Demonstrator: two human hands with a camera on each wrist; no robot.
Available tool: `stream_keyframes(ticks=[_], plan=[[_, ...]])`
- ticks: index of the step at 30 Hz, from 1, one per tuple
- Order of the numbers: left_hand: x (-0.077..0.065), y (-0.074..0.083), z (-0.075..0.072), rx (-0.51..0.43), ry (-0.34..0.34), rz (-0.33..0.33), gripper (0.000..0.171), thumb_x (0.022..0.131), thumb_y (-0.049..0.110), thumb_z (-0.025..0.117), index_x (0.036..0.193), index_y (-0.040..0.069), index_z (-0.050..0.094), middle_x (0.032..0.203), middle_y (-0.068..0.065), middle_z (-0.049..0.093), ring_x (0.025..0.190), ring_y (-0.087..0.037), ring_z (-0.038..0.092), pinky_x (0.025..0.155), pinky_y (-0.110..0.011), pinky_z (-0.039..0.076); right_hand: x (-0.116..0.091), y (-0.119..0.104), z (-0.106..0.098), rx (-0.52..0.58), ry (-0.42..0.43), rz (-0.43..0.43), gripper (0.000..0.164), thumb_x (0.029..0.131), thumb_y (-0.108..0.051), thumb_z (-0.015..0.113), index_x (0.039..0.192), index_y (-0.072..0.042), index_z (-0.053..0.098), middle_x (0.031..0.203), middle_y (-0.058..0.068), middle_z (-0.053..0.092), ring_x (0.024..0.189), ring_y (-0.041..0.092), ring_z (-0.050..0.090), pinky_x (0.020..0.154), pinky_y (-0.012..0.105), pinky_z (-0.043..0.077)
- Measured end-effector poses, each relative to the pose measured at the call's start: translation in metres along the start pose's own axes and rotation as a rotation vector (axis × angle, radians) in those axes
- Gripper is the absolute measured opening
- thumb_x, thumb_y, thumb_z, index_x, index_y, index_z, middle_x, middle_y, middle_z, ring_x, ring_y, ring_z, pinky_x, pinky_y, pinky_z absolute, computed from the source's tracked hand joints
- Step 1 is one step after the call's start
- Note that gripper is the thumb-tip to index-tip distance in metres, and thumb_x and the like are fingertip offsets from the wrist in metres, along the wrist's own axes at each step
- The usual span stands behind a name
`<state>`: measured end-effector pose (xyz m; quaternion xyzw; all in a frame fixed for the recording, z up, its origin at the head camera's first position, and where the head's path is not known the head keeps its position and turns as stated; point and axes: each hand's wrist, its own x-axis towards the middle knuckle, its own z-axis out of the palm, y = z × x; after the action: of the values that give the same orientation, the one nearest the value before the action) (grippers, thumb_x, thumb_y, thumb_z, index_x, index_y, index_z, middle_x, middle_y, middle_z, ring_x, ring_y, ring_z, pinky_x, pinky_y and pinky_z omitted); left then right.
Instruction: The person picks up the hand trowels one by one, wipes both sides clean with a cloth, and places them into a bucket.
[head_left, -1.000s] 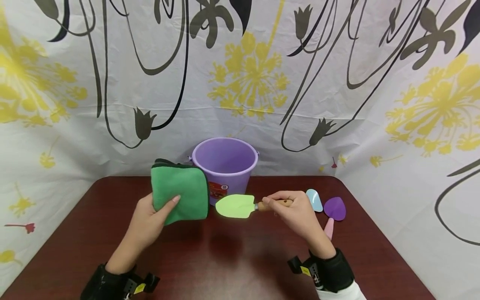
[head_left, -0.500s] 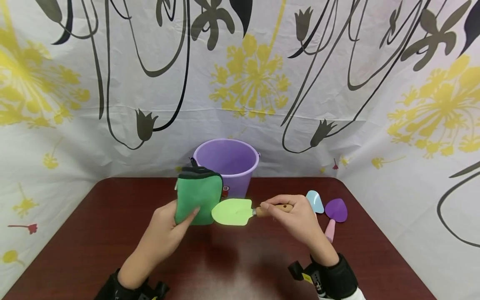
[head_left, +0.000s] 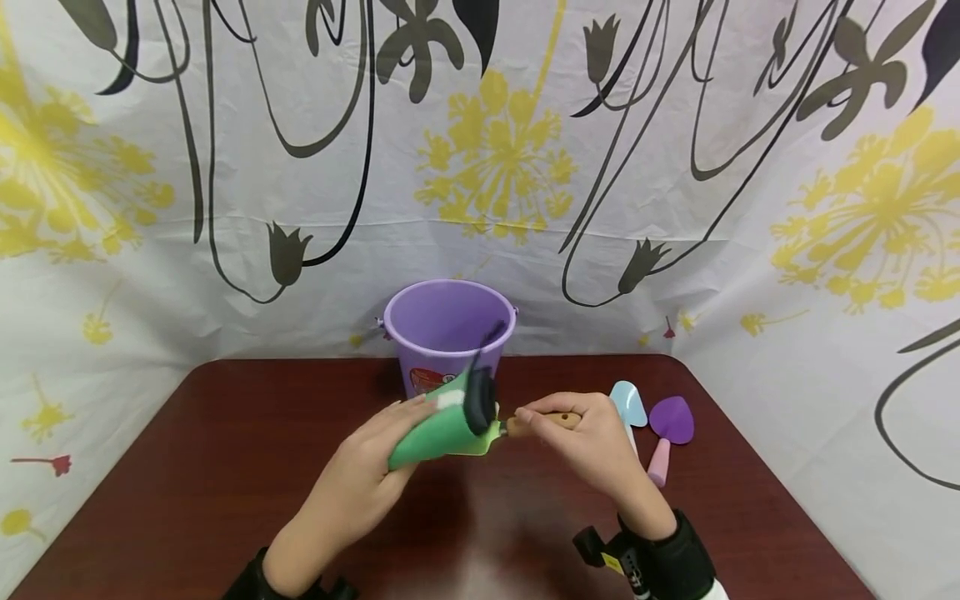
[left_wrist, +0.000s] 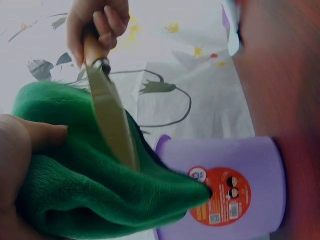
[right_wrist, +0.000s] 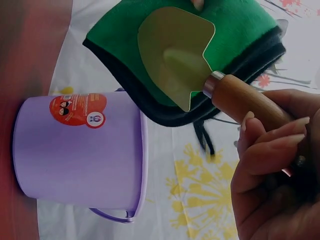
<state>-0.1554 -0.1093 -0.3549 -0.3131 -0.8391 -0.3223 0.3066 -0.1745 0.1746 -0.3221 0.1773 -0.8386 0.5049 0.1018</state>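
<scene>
My left hand grips a folded green cloth with dark edging and a black loop. The cloth is tilted over the blade of a small hand trowel, hiding most of it in the head view. In the right wrist view the yellow-green blade lies against the cloth's face. My right hand holds the trowel by its wooden handle, thumb and fingers curled round it. Both hands are above the table, in front of a purple bucket with a red label.
A light blue shovel and a purple shovel with a pink handle lie on the dark red table, right of my right hand. A patterned white sheet hangs behind and along both sides.
My left hand has moved right with the green cloth, turning it from facing the camera to lying over the trowel blade. My right hand and the trowel have barely moved.
</scene>
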Motion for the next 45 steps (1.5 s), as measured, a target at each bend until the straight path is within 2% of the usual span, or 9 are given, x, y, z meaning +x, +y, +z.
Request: stream_keyframes(ticks=[4,7,16,21,26,32,35,40,45], plan=[[0.0,0.003,0.007,0.017,-0.031,0.025,0.055,0.08,-0.003,0.077,0.13,0.017,0.067,0.134,0.002,0.068,0.13,-0.022,0.062,0.111,-0.047,0.049,-0.001,-0.003,0.002,0.064,-0.022,0.03,0.009,0.09,-0.029,0.078,0.091,-0.02,0.081,0.078,0.003,0.078,0.043,0.007,0.052,0.039,0.029,0.047],[0.0,0.002,0.011,0.058,-0.041,0.045,0.053,0.077,-0.003,0.077,0.126,0.016,0.07,0.132,0.001,0.069,0.128,-0.021,0.063,0.112,-0.047,0.048,-0.001,-0.004,0.005,0.089,-0.041,0.024,0.01,0.091,-0.028,0.078,0.094,-0.019,0.081,0.083,0.008,0.079,0.043,0.009,0.054,0.042,0.032,0.051],[0.003,0.009,0.014,0.144,-0.123,0.068,0.064,0.072,0.012,0.083,0.133,0.015,0.064,0.139,0.0,0.064,0.133,-0.022,0.059,0.114,-0.049,0.046,-0.001,-0.004,0.011,0.039,-0.014,-0.094,0.006,0.091,-0.025,0.077,0.094,-0.023,0.081,0.089,-0.001,0.078,0.048,0.007,0.059,0.044,0.031,0.054],[0.007,0.011,0.024,0.2,-0.03,0.101,0.07,0.071,0.014,0.088,0.136,0.014,0.062,0.137,-0.001,0.066,0.131,-0.025,0.061,0.112,-0.052,0.047,-0.001,-0.006,0.014,0.057,-0.021,-0.112,0.01,0.092,-0.026,0.076,0.098,-0.019,0.081,0.092,0.001,0.079,0.054,0.01,0.067,0.05,0.034,0.059],[0.009,0.009,0.033,0.227,0.073,0.152,0.075,0.063,0.008,0.091,0.133,0.011,0.064,0.131,-0.004,0.07,0.126,-0.028,0.064,0.109,-0.055,0.049,-0.002,-0.009,0.016,0.127,-0.076,-0.016,0.017,0.093,-0.028,0.075,0.103,-0.015,0.08,0.094,0.006,0.08,0.056,0.017,0.072,0.058,0.039,0.062],[0.01,0.003,0.03,0.19,0.075,0.23,0.078,0.06,-0.02,0.071,0.131,0.011,0.066,0.134,-0.003,0.069,0.127,-0.029,0.063,0.112,-0.055,0.045,0.001,-0.009,0.016,0.217,-0.207,0.042,0.026,0.096,-0.024,0.071,0.112,-0.004,0.076,0.088,0.015,0.078,0.072,0.02,0.076,0.064,0.037,0.064],[0.011,0.001,0.028,0.222,0.083,0.287,0.076,0.065,-0.025,0.064,0.133,0.011,0.066,0.134,-0.003,0.068,0.128,-0.028,0.063,0.112,-0.056,0.045,0.002,-0.008,0.016,0.256,-0.257,0.054,0.029,0.098,-0.023,0.069,0.115,0.0,0.073,0.088,0.019,0.076,0.073,0.025,0.075,0.066,0.039,0.064],[0.015,-0.002,0.026,0.265,0.127,0.376,0.062,0.078,-0.016,0.067,0.133,0.012,0.067,0.133,-0.002,0.07,0.124,-0.027,0.065,0.109,-0.056,0.047,0.002,-0.008,0.016,0.286,-0.297,0.041,0.028,0.099,-0.021,0.067,0.117,0.001,0.07,0.089,0.022,0.074,0.073,0.023,0.074,0.067,0.044,0.064],[0.018,-0.003,0.025,0.317,0.162,0.465,0.036,0.105,0.004,0.046,0.132,0.013,0.068,0.132,-0.002,0.07,0.123,-0.026,0.066,0.107,-0.052,0.049,0.002,-0.009,0.013,0.273,-0.397,0.104,0.032,0.102,-0.024,0.063,0.122,0.0,0.065,0.087,0.02,0.073,0.066,0.021,0.072,0.061,0.048,0.063]])
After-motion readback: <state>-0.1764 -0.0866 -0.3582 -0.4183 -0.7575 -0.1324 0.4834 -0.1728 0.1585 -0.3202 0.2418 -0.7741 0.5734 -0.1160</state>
